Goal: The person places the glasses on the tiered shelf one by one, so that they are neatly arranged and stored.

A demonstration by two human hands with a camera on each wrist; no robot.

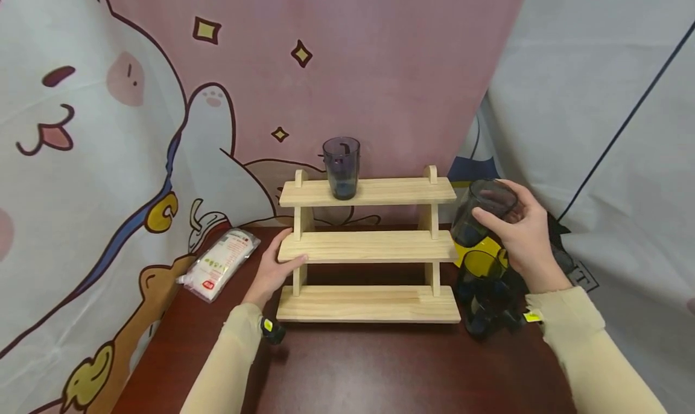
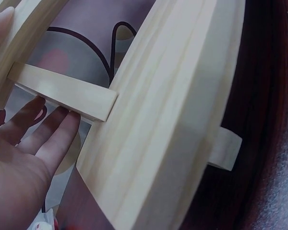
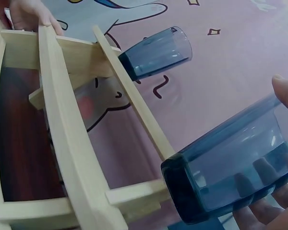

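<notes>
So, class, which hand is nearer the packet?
Left. The left hand is just to the right of the packet, holding the rack's left end; the right hand is beyond the rack's right end, holding a glass.

Smooth, matt wd rack (image 1: 369,247) – w/ glossy, see-thru, glass-like tumblers (image 3: 206,163)

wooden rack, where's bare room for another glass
The bottom board is bare throughout, the middle board right of the left hand. The top board has room between the standing glass and right upright. The table before the rack is bare. Right of it, glasses crowd below the right hand.
</notes>
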